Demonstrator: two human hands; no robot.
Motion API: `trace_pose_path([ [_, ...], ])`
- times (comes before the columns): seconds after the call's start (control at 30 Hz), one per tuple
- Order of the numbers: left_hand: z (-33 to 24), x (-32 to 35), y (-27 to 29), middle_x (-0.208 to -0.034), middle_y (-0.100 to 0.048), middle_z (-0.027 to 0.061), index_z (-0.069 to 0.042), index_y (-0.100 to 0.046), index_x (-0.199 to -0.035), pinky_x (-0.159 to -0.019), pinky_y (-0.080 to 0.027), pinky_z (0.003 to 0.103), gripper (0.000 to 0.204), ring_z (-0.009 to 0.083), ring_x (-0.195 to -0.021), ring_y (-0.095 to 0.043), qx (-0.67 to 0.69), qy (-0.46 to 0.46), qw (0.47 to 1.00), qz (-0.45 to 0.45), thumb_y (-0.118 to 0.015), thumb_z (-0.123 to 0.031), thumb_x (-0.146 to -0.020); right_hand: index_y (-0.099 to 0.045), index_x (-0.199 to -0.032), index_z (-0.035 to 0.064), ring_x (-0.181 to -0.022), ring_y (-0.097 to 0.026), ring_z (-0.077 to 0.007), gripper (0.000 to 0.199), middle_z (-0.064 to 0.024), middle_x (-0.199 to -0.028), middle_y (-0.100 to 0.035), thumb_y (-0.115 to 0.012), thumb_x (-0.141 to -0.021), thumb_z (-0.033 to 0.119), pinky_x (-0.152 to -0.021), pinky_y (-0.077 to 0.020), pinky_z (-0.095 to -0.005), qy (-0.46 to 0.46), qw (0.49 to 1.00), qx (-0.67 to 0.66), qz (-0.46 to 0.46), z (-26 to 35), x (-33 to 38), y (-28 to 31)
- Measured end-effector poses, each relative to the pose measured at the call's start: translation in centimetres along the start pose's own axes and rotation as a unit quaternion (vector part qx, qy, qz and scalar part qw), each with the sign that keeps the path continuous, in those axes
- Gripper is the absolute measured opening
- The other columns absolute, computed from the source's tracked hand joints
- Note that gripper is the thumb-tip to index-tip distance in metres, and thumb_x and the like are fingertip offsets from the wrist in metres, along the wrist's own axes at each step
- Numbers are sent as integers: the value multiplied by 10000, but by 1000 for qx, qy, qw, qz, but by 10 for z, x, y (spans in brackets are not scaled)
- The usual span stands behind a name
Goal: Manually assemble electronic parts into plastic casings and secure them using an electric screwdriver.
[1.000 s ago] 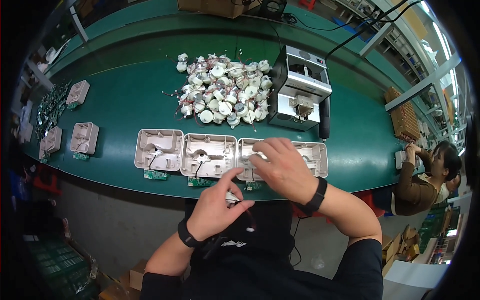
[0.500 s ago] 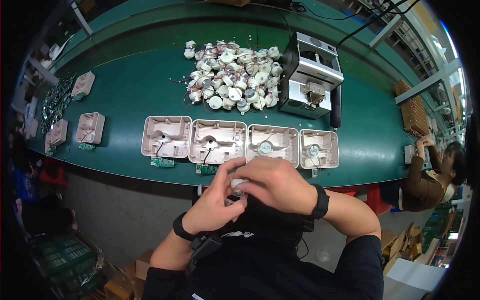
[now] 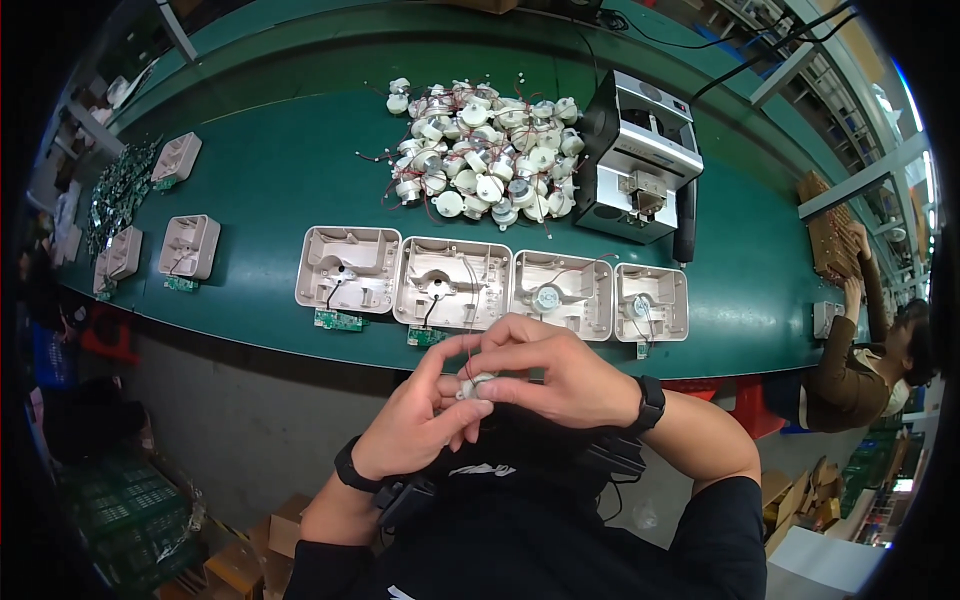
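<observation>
Left hand [image 3: 412, 420]: pinched around white part [image 3: 470, 388]
Right hand [image 3: 568, 382]: likewise
Wire [image 3: 475, 318]: may snag table's [image 3: 250, 290] near-edge housing [image 3: 484, 286]; we'd drop part

White print [image 3: 482, 469] stretches across the chest of a worker's black shirt [image 3: 545, 545], its characters too distorted to read, with a second white mark [image 3: 400, 592] at the near edge of view. At far right on the green workbench [image 3: 260, 150], small markings on a silver-and-black machine [image 3: 650, 143] are illegible, as is faint lettering on a round part [image 3: 545, 299] in a tray.
</observation>
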State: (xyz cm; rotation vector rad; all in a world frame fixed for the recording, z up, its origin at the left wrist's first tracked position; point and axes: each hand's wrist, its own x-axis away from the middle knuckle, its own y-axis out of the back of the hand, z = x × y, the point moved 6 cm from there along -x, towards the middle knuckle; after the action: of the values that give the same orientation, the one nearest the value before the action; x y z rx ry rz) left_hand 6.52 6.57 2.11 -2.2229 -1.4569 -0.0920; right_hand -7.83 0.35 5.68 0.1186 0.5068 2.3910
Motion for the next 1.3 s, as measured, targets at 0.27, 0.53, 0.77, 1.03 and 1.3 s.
trace_pose_path([
  [0.27, 15, 11, 18, -943, -673, 66, -2, -432, -1397, -588, -493, 216, 393, 102, -710, -620, 13, 18, 1000, 5, -550, -132, -1046, -711, -1193, 66, -811, -669, -222, 369, -85, -1034, -651, -806, -843, 131, -679, -553, -355, 98, 990, 98, 4, 37, -11, -8],
  [0.53, 51, 43, 50, -981, -678, 93, 0, -527, -1303, -623, -518, 272, 342, 129, -743, -606, 302, 30, 951, -59, -557, -242, -1064, -713, -1108, 58, -797, -685, -294, 347, -119, -950, -685, -822, -785, 124, -659, -556, -373, 94, 961, 253, -56, 40, -51, 9],
  [0.77, 150, 75, 76, -1011, -665, 100, -1, -544, -1280, -842, -561, 380, 309, 210, -911, -637, 534, 105, 806, -233, -544, -220, -1062, -681, -989, 58, -826, -669, -313, 230, -113, -899, -661, -773, -824, 190, -673, -534, -421, 88, 914, 395, -18, 2, -91, 0],
  [1.03, 102, 78, 53, -1213, -617, 144, -15, -504, -1342, -1060, -501, 469, 307, 308, -1177, -623, 363, 59, 907, -203, -505, -159, -1071, -607, -889, 54, -846, -636, -305, 231, -99, -882, -610, -762, -818, 210, -696, -521, -438, 98, 874, 475, -23, 1, -99, -14],
  [1.3, 64, 58, 43, -1291, -585, 146, -66, -432, -1420, -1052, -501, 455, 365, 314, -1268, -583, 298, -18, 946, -123, -483, -194, -1081, -623, -937, 56, -817, -641, -304, 214, -99, -888, -607, -764, -822, 169, -638, -522, -415, 110, 873, 474, 4, 9, -81, -15],
])
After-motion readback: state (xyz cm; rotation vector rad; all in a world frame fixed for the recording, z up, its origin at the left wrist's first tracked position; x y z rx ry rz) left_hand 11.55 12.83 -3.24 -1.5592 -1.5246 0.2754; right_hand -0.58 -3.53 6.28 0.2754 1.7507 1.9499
